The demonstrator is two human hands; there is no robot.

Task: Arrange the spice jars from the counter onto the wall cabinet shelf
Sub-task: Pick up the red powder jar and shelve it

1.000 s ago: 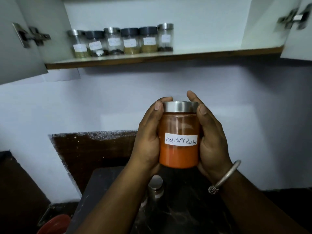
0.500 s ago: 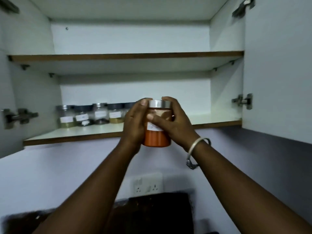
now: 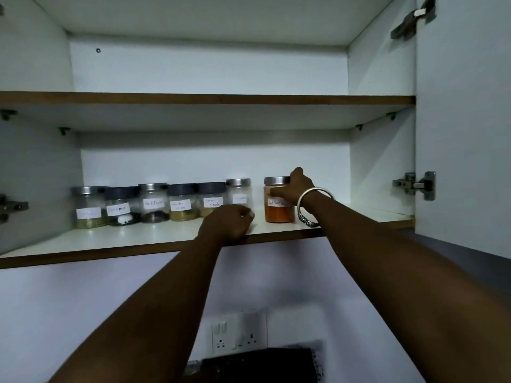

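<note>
The red chilli powder jar point(image 3: 277, 210), orange with a steel lid and a white label, stands upright on the lower cabinet shelf point(image 3: 138, 239). It sits at the right end of a row of several labelled spice jars point(image 3: 153, 203), with a small gap to the nearest one. My right hand point(image 3: 293, 186) reaches in from the right and grips the jar's upper part, hiding its right side. My left hand point(image 3: 229, 223) rests on the shelf near its front edge with fingers curled and nothing in it, covering the bottoms of two jars.
The shelf to the right of the red jar is bare up to the cabinet side wall. An upper shelf point(image 3: 193, 99) holds nothing I can see. The open right door point(image 3: 464, 134) with its hinge point(image 3: 414, 185) stands close by. A wall socket point(image 3: 239, 337) is below.
The jar went from held in front of the shelf by both hands to standing on it. My left hand let go and dropped to the shelf; my right hand still grips the jar.
</note>
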